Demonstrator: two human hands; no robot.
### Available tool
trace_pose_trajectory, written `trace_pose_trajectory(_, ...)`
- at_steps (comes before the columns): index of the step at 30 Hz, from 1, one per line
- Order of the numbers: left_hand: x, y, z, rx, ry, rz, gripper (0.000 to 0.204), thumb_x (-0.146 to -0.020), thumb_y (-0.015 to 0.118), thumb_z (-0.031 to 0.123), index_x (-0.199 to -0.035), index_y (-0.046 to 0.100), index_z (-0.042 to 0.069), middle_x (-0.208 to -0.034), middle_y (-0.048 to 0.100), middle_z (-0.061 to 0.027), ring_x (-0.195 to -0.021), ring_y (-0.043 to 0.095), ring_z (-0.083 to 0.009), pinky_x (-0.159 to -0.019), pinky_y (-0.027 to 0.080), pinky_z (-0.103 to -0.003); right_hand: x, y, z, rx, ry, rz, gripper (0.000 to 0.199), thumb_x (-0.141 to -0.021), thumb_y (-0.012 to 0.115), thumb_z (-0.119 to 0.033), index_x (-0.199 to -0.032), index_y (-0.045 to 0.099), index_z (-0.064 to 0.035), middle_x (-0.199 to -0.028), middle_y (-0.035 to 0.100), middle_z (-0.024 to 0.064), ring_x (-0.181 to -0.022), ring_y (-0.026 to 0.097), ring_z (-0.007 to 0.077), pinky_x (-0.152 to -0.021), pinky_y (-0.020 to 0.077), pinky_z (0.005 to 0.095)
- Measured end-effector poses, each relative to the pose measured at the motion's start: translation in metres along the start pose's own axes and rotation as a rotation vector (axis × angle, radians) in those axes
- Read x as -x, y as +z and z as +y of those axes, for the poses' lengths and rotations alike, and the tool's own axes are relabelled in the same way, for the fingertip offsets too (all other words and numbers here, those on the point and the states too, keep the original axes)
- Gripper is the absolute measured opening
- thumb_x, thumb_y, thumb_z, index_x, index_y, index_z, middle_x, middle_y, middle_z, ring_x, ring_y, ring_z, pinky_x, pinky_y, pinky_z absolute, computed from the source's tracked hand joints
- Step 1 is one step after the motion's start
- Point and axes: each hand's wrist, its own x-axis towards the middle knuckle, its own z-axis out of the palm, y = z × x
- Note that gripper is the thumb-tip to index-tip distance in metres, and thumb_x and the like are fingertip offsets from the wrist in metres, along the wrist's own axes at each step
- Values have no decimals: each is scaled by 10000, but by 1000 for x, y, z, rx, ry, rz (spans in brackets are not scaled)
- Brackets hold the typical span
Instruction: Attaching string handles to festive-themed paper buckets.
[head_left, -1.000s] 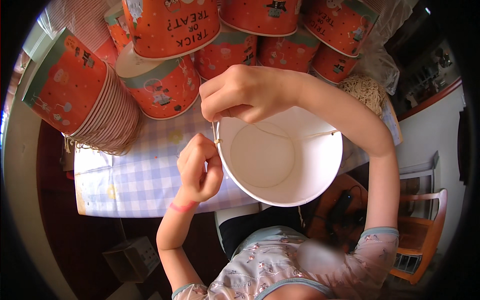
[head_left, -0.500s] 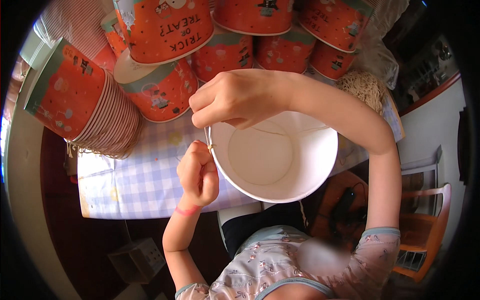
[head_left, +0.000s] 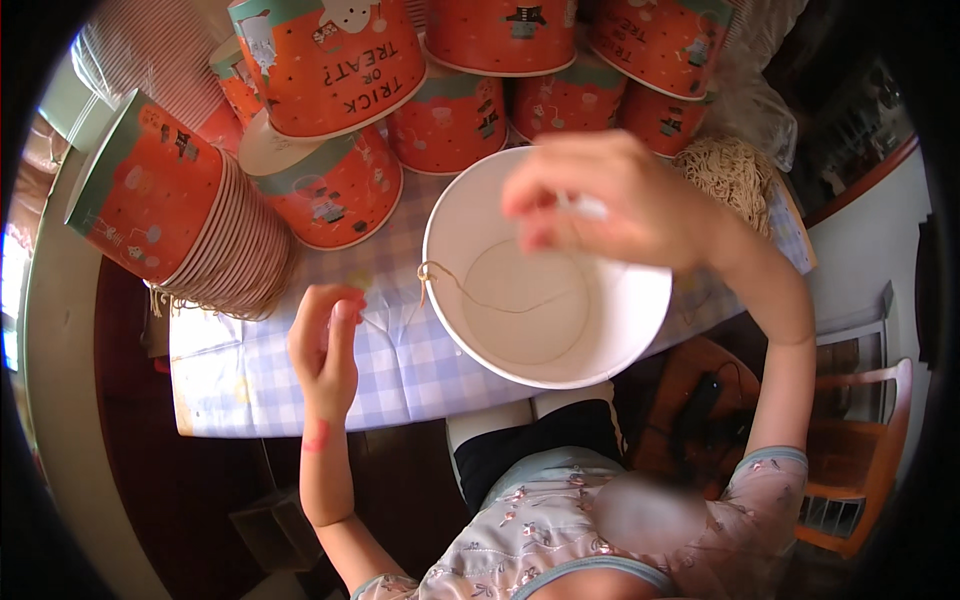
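Pulled back from the string (head_left: pixel 424 272), the left hand (head_left: pixel 326 342) has come away leftward from the tub (head_left: pixel 612 335), and the right hand (head_left: pixel 605 200), at the tub's left rim half a second ago, has swung over its mouth. Farther from the person's body now, the tub sits higher in view, nearer the row of orange tubs (head_left: pixel 445 122).

It stands at the middle of the tabletop (head_left: pixel 250 375), its white mouth up toward the person; its near rim reaches past the near edge in view, and whether it overhangs cannot be told. Tied at the left rim, the string lets a short tail down outside and trails a strand over the inside. Its knot lies between the hands, touching neither.

Left of the tub, with bare cloth between, the left hand is loosely curled, thumb and forefinger close but not pinching anything that shows. Blurred, the right hand is above the far half of the mouth, fingers half bent and parted from the thumb; whether it touches the inner wall cannot be told.

Orange tubs line the far edge, some on top of others. Near the left edge leans a nested stack (head_left: pixel 160 195); toward the far right corner lies a string bundle (head_left: pixel 722 180).
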Motion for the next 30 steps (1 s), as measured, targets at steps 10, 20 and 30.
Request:
trace_pose_trajectory(10,-11,36,6,72,97,-173,61,-706,486,-17,-765,473,-13,-741,503,-71,-647,448,-143,-615,361,-225,52,51,-43,388,-87,-100,232,-622,533,-167,-762,461,5,-555,458,37,-512,500,136,-436,392,232)
trace_pose_trajectory(20,-5,43,8,-222,377,-84,158,-645,452,-124,-769,471,-28,-745,505,-115,-639,485,-207,-574,393,-240,60,57,-40,490,-183,-1,251,-575,480,-83,-799,479,30,-533,457,24,-481,488,110,-383,389,200)
trace_pose_trajectory(30,1,55,2,-186,444,20,216,-610,434,-165,-778,479,-39,-750,511,-141,-638,485,-218,-580,394,-241,65,60,-36,481,-226,43,243,-577,478,-83,-792,479,30,-520,448,20,-464,477,105,-371,382,199)
